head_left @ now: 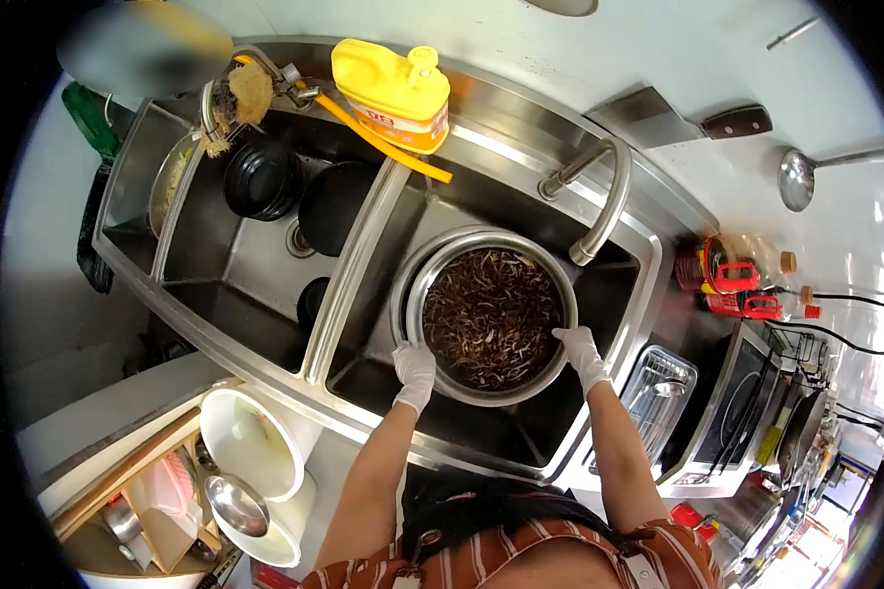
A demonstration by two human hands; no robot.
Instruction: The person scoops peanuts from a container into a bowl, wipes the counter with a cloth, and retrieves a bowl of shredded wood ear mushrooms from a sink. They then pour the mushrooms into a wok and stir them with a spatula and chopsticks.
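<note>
A round stainless steel basin [496, 398] is in the right-hand sink compartment, filled with thin dark brown strips [491, 319] mixed with paler pieces. A second metal rim [401, 294] shows behind it on the left, so another basin seems to sit beneath or beside it. My left hand [414, 373], in a white glove, grips the basin's lower left edge. On the lower right edge, my gloved right hand [581, 355] is closed with the thumb over the rim. The fingers under the rim are partly hidden. The curved faucet [614, 201] stands just beyond the basin.
A yellow jug [393, 93] and yellow hose [388, 147] are at the sink's back edge. Black bowls [262, 182] lie in the left compartment. A cleaver [648, 116] and ladle [798, 182] are at the wall. White buckets [250, 442] stand at lower left, a wire basket [658, 393] at right.
</note>
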